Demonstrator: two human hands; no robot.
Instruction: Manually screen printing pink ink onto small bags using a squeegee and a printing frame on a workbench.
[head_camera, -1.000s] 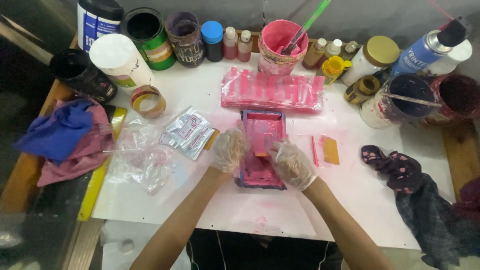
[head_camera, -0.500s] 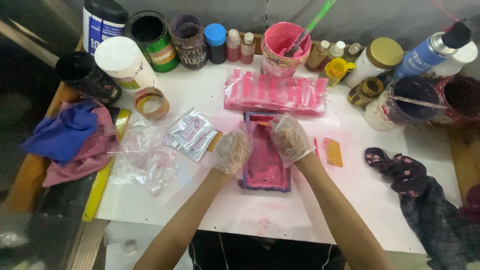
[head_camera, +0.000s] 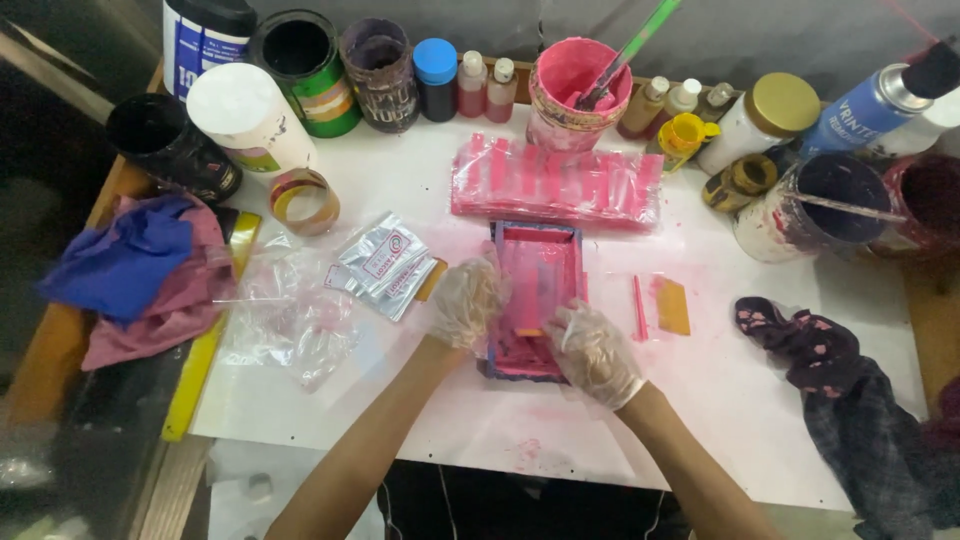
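— What are the hands doing?

— Both wear clear gloves. The right hand (head_camera: 592, 352) is curled over the near end of a small pink-smeared frame (head_camera: 537, 297), gripping an orange-edged scraper (head_camera: 528, 331) inside it. The left hand (head_camera: 466, 300) clasps the frame's left side.

— Where is the frame?

— Mid-table (head_camera: 700, 420), slightly nearer the front edge.

— Behind it?

— A stack of pink-stained plastic sheets (head_camera: 556, 183), then a pink paint tub (head_camera: 577, 92) at the back edge.
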